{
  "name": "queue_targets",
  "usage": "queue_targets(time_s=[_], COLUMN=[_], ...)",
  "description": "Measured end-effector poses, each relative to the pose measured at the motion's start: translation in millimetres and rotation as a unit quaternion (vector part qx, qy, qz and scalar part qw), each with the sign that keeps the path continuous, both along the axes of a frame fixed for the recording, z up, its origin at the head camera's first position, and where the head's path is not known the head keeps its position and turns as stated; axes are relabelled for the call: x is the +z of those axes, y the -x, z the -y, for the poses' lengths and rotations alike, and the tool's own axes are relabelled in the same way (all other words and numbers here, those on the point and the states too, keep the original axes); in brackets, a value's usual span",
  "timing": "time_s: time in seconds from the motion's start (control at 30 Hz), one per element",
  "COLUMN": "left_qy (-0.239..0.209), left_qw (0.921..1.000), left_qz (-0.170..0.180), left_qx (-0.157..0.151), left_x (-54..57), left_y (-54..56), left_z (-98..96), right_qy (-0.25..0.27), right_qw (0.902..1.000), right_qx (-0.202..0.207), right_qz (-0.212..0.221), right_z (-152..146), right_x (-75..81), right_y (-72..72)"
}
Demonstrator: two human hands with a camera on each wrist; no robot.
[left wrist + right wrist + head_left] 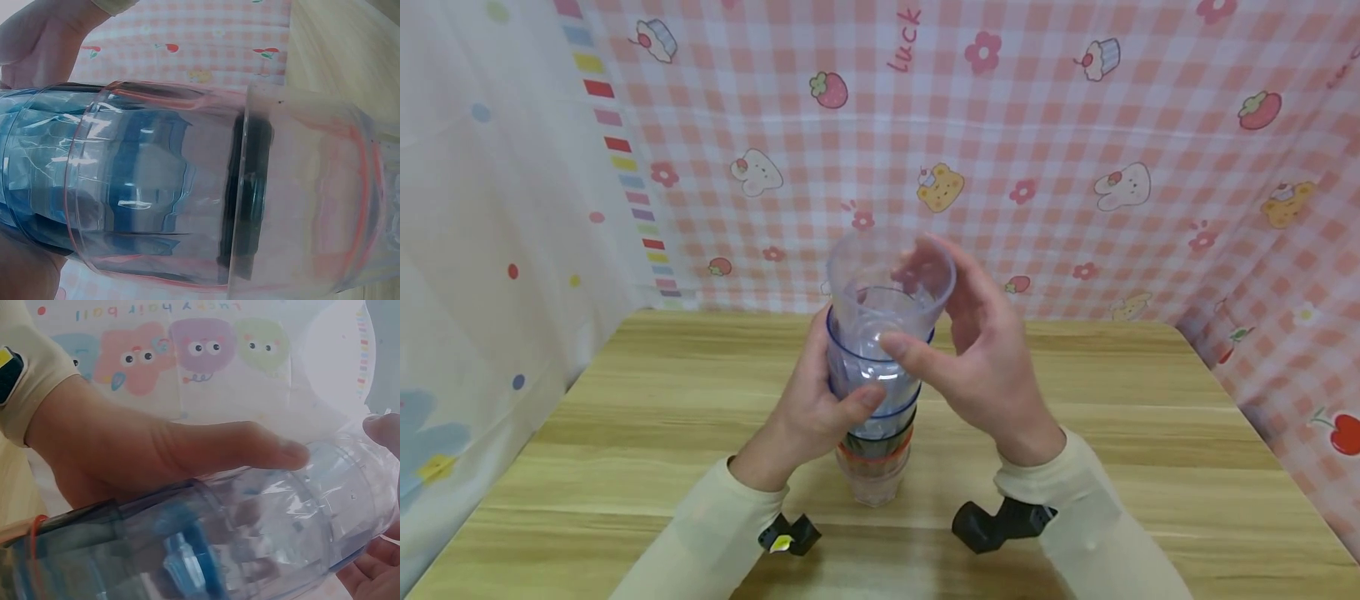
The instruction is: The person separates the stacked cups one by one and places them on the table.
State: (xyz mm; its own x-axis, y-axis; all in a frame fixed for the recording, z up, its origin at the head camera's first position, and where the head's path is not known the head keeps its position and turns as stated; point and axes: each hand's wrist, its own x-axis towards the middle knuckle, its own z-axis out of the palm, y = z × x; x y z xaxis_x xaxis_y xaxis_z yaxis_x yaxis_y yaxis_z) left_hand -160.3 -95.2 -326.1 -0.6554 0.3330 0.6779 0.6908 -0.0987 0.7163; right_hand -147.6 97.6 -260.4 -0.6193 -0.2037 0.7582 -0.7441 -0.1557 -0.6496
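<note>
A tall upright stack of clear plastic cups (880, 392) stands in front of me, with blue, black and orange-red rims down its length and a frosted clear cup at the bottom. My left hand (820, 408) grips the upper middle of the stack, its thumb across the near side. At the top, my right hand (981, 350) holds a clear colourless cup (891, 275) between thumb and fingers, its lower part inside a blue-rimmed cup. In the left wrist view the stack (156, 187) lies across the picture. The right wrist view has the left thumb (231, 447) along the cups.
Below is a wood-grain table (647, 467). Behind it hangs a pink checked cloth (880, 133) with cartoon prints, and a white dotted curtain (497, 208) is at the left. A black wrist camera (1000, 525) sits on the right sleeve, another (790, 533) on the left.
</note>
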Motion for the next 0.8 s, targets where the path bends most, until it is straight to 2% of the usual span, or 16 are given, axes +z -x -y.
queue_targets(time_s=[0.6, 0.8], left_qy=[0.002, 0.001], left_qw=[1.0000, 0.9998], left_qz=[-0.001, -0.004], left_qx=[0.004, 0.017], left_x=[1.0, 1.0], left_y=[-1.6, -1.2], left_z=[-1.0, -1.2], right_qy=[0.024, 0.040], right_qw=[0.9990, 0.9977], right_qx=[-0.006, -0.013], right_qz=[-0.037, -0.053], right_z=[-6, -9], right_x=[21.3, 30.3], right_y=[-1.3, -2.0])
